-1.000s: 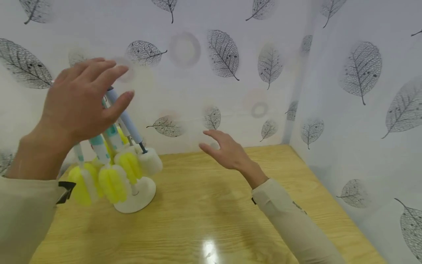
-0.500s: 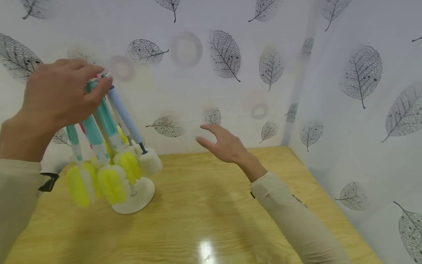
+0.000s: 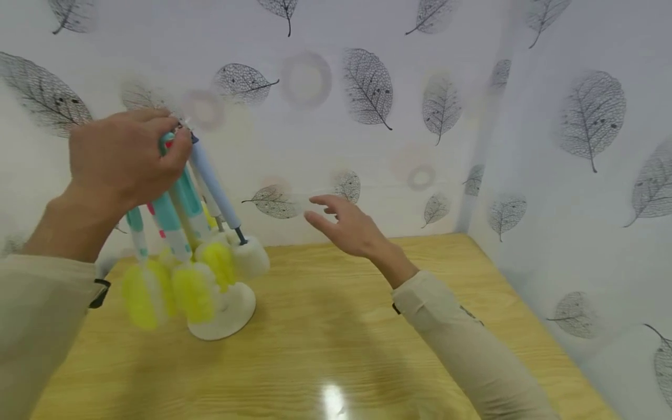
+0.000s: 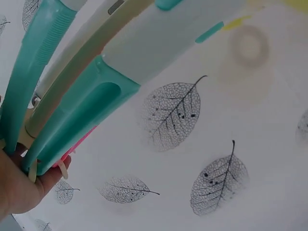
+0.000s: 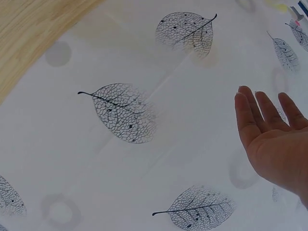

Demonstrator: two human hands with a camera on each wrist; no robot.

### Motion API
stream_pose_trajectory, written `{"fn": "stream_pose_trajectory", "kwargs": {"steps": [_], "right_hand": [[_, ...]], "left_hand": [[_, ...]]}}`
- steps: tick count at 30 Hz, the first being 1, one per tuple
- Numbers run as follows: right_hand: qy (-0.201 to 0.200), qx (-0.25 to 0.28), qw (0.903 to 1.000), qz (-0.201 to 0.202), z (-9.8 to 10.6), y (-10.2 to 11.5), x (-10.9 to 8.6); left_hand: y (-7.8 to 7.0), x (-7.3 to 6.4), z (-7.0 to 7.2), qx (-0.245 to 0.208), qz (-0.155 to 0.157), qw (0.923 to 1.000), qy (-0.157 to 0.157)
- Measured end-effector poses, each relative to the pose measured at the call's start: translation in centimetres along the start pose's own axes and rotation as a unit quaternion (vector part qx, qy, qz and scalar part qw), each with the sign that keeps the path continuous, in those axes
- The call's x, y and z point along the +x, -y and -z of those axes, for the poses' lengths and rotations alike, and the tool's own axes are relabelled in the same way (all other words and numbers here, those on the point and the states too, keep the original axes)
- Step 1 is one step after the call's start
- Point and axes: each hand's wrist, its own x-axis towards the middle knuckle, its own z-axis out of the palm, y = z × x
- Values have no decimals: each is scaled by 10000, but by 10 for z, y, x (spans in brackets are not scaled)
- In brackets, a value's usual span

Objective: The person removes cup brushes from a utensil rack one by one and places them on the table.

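Note:
A white stand (image 3: 226, 321) at the left holds several hanging bottle brushes with sponge heads down. My left hand (image 3: 123, 160) curls over its top, where the handles hang, and grips there; the palm hides most of the contact. Teal-handled brushes carry yellow-and-white sponges (image 3: 149, 294), and a brush with a light blue handle (image 3: 216, 186) ends in a white sponge (image 3: 251, 256). In the left wrist view, fingers surround the upper ends of the teal handles (image 4: 82, 115), beside small pale hooks (image 4: 62, 169). My right hand (image 3: 352, 227) hovers over the table, fingers relaxed, holding nothing.
The wood-grain table (image 3: 315, 344) carries the stand. A pale leaf-printed curtain (image 3: 315, 146) rises behind the table, and another leaf-printed side (image 3: 567, 233) borders it on the right.
My left hand has come down from above the stand and its fingers have closed round the top. The right hand has drifted slightly left and up, still relaxed.

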Motion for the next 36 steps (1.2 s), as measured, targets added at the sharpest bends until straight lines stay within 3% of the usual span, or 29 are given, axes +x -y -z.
{"fn": "stream_pose_trajectory", "kwargs": {"steps": [9,15,21,24,28,31,36], "right_hand": [[-170,719,9949,686,-17,37,28],[-304,1332,9845,1096,-35,68,50],[-635,1889,9724,1214,-59,90,63],[-658,2112,9686,1133,-69,92,63],[-777,2223,9657,1091,-76,90,64],[-948,2238,9640,1076,-78,88,64],[-911,2264,9637,1080,-82,89,65]], "left_hand": [[-6,-8,-4,-123,-87,9957,-915],[-10,-9,-11,-290,-249,9827,-1811],[-10,-8,-19,-644,-239,9688,-2382],[-12,-6,-24,-757,-200,9580,-2758],[-15,-5,-27,-803,-196,9491,-3039],[-17,-5,-27,-637,-324,9461,-3159],[-16,-6,-30,-532,-369,9315,-3579]]}}
